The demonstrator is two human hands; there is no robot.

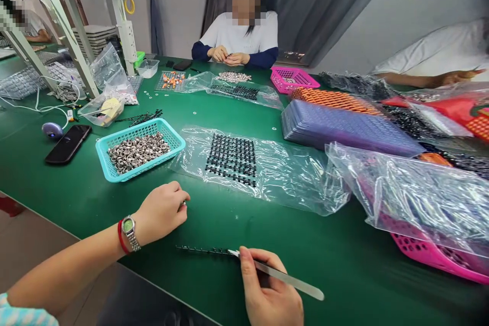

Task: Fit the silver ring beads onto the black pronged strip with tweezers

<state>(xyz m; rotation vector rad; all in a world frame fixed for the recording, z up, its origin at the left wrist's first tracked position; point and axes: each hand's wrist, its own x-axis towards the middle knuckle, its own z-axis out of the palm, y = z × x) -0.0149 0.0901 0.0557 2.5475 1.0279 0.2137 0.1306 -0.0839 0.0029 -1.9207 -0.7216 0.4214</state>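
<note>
Black strip (202,250) lay flat on the green table (225,214), its near-right end right at the tip of the tweezers (290,277) in the right hand (269,285). Fingers there were curled round the tool, thumb pressed on it, so basically closed on it; the strip stuck out leftward past the fingertips. Couldn't tell if the tip was actually gripping the strip or just against it.

Left hand (162,211) was a bit farther up the table, near the strip's left end but not on it. Thumb and index were pinched nearly together on a small metal bit (184,204), mostly hidden, so no clue on its exact shape.

Just beyond that hand sat a blue basket (103,163) full of metal caps (137,153), and next to it a clear bag (294,168) lying flat with rows of black strips (231,158) on it. Phone (69,143) was off left of the basket. Over to the right: a stack of clear trays (344,127), plus a pink basket (410,250) partly under more plastic. Across the table, a co-worker in dark blue sleeves (263,57) had both hands (229,56) together around something tiny.
</note>
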